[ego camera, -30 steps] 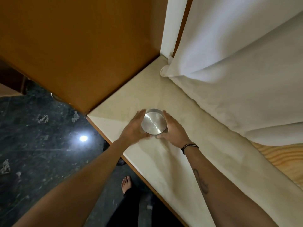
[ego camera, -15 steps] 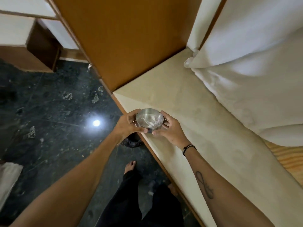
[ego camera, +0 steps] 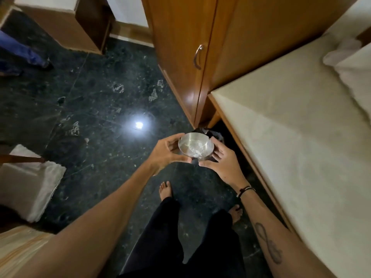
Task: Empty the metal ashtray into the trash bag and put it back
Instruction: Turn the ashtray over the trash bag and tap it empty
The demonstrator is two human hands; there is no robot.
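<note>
A round metal ashtray (ego camera: 194, 145) with pale ash in its bottom hangs over the dark floor, upright, held from both sides. My left hand (ego camera: 166, 150) grips its left rim and my right hand (ego camera: 222, 161) grips its right side. Just behind and below the ashtray a black trash bag (ego camera: 215, 135) shows on the floor at the corner of the cream table (ego camera: 291, 137), mostly hidden by my hands and the ashtray.
A wooden wardrobe (ego camera: 192, 47) with a metal handle stands ahead, beside the cream table. White cloth (ego camera: 353, 65) lies on the table's far right. My bare feet (ego camera: 165, 189) stand on the dark marble floor. A white towel (ego camera: 30, 181) lies at left.
The ashtray has been lifted off the cream table and carried left, past the table edge, out over the floor near the black bag. Both hands stayed on it.
</note>
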